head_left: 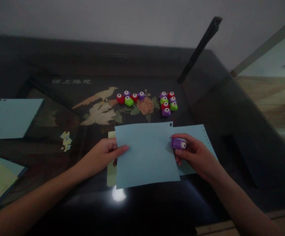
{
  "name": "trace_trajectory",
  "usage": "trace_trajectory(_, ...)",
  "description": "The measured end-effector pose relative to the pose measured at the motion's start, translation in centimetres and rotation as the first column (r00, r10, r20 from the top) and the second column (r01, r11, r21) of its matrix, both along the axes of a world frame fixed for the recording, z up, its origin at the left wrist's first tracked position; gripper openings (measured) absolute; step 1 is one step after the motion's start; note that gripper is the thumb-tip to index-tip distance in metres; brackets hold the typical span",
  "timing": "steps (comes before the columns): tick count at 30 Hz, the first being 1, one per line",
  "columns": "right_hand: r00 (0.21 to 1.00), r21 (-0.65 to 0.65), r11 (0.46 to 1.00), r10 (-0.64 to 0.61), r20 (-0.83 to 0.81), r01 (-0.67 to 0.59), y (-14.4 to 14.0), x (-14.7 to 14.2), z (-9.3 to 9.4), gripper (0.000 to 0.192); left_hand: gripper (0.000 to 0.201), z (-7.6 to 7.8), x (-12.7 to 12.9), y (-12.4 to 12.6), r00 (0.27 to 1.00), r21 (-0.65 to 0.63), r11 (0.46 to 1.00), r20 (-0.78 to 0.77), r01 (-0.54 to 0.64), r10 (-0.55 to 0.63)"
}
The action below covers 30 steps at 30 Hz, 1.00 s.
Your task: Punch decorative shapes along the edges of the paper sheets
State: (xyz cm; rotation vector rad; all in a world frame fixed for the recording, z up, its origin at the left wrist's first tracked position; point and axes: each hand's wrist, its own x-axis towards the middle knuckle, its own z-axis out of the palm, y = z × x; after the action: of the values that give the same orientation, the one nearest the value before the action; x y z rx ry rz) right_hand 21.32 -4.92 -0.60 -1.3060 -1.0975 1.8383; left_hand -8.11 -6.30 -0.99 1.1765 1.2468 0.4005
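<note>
Blue paper (146, 154), left hand (103, 157) pinching its edge, hides part of right hand's (199, 157) gripped purple punch (178, 143).

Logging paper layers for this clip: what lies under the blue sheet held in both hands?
Under the blue sheet, a pale green sheet shows at its left edge and another blue sheet at its right, beneath the right hand. How far either extends underneath is covered.

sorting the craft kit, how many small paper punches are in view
12, though some may be hidden. Five small plastic paper punches sit in a left cluster on the dark glass table, six in a right cluster, and one purple punch is in the right hand.
</note>
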Motion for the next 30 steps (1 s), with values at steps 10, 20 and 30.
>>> trace_trajectory(10,1.000,0.018,1.000,0.011,-0.002,-0.011,0.1,-0.1,0.2,0.032,0.038,0.5,-1.1,-0.2,0.988,0.073,0.997,-0.150,-0.020,0.031)
trace_trajectory(20,0.994,0.011,1.000,-0.025,0.104,0.024,-0.2,-0.8,0.4,0.033,0.040,1.2,-1.1,-0.3,0.973,0.181,0.983,-0.227,0.007,0.035)
trace_trajectory(30,0.996,0.002,0.999,-0.044,0.072,0.044,-0.4,-0.9,0.7,0.026,0.041,0.8,-1.4,-0.5,0.969,0.162,0.987,-0.243,0.008,0.032)
